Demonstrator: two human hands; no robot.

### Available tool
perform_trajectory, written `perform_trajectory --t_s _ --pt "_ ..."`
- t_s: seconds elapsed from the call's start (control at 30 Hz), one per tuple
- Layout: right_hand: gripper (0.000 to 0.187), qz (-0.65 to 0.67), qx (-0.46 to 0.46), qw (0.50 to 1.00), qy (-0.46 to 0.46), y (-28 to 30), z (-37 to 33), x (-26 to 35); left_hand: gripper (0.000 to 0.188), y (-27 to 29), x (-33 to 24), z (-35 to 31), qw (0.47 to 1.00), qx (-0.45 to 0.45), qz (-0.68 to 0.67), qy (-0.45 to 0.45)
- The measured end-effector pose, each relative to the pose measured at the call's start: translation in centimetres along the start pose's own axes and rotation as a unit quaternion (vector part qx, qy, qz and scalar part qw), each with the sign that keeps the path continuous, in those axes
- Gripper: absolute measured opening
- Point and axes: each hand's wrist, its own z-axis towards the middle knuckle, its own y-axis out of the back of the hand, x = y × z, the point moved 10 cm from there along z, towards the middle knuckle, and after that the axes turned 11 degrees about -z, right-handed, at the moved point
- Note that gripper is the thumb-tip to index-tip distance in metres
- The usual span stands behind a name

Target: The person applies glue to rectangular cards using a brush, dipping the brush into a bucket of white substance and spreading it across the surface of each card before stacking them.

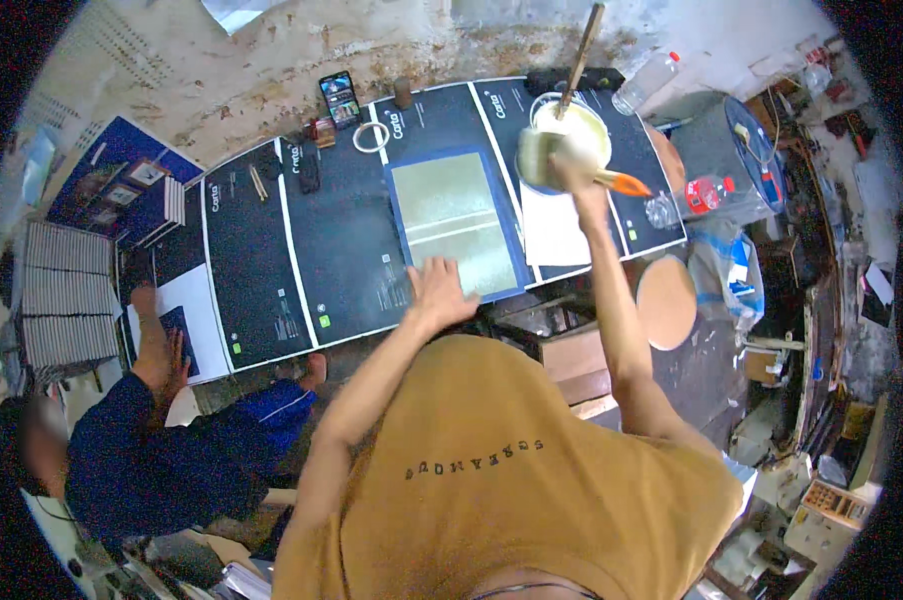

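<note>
A blue book cover [490, 205] lies opened flat in front of me, with two grey-green boards and a spine strip on it. My left hand [441, 293] rests on its near left corner, fingers stretched out. Over a white bucket [599, 150] of pale paste at the far right, my right hand [578, 178] grips a wide brush [621, 183] with an orange handle end. The brush's head is blurred by motion at the bucket's near left rim. A wooden stick [581, 55] stands slanting in the bucket. White paper [554, 232] lies below it.
A co-worker [171, 450] at the left presses a small dark blue cover [178, 335] on white paper. Stacked books [66, 295] stand far left. Along the wall lie a phone [340, 98] and a tape roll [371, 138]. Bottles [706, 192] and a blue drum [751, 150] are right.
</note>
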Motion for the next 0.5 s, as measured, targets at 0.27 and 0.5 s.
perform_trajectory --t_s 0.27,0.5 --pt "0.035 -0.368 0.230 0.873 0.225 -16.7 10.7 -1.2 0.066 -1.2 -0.2 -0.5 0.999 -0.008 -0.008 0.036" --pt "0.033 -0.097 0.510 0.725 0.453 -27.8 1.9 9.6 0.064 -0.8 0.4 -1.2 0.994 0.003 -0.026 0.104"
